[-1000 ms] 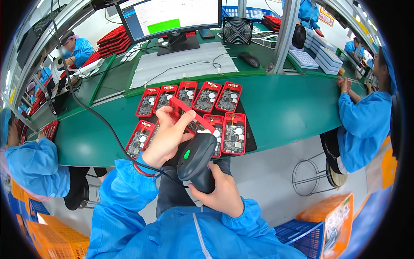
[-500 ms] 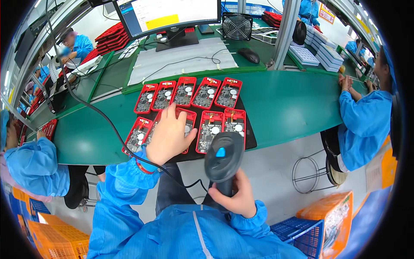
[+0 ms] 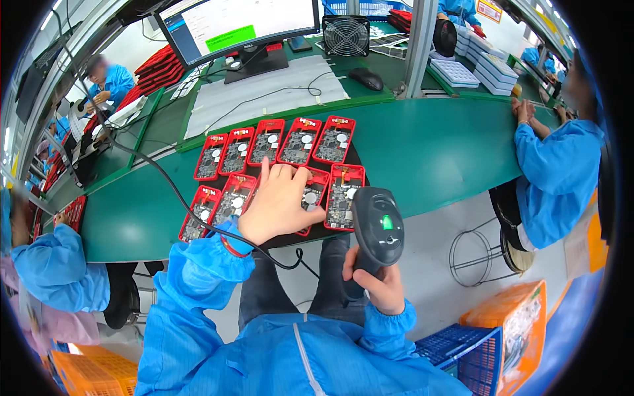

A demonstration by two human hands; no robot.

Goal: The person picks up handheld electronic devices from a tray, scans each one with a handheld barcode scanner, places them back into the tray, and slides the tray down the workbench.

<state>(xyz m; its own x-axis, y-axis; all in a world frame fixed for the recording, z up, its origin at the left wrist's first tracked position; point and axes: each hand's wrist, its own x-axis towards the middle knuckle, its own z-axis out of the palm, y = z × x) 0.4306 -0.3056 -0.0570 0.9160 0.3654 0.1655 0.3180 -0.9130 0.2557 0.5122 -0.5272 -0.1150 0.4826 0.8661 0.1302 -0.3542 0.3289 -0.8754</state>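
Observation:
My left hand (image 3: 281, 203) reaches over the near row of red cases, fingers and thumb spread. It covers one case and part of a neighbouring case (image 3: 313, 198); whether the fingertips touch them is hidden. My right hand (image 3: 383, 289) is wrapped round the handle of a black barcode scanner (image 3: 378, 231). A green light glows on top of the scanner, which stands just right of the rightmost near case (image 3: 344, 198). Several red cases with circuit boards inside, such as one in the far row (image 3: 267, 142), lie in two rows on a dark mat (image 3: 373, 201).
The scanner's black cable (image 3: 165, 178) runs across the cases and my left wrist. Behind the green table (image 3: 429, 142) stand a monitor (image 3: 231, 30), a mouse (image 3: 366, 79) and a fan (image 3: 346, 36). Co-workers (image 3: 558, 165) sit on both sides. Crates (image 3: 505, 336) stand on the floor.
My left hand has shifted right along the near row. The scanner has moved right, and its light went from blue to green. The band on the monitor turned from yellow to green.

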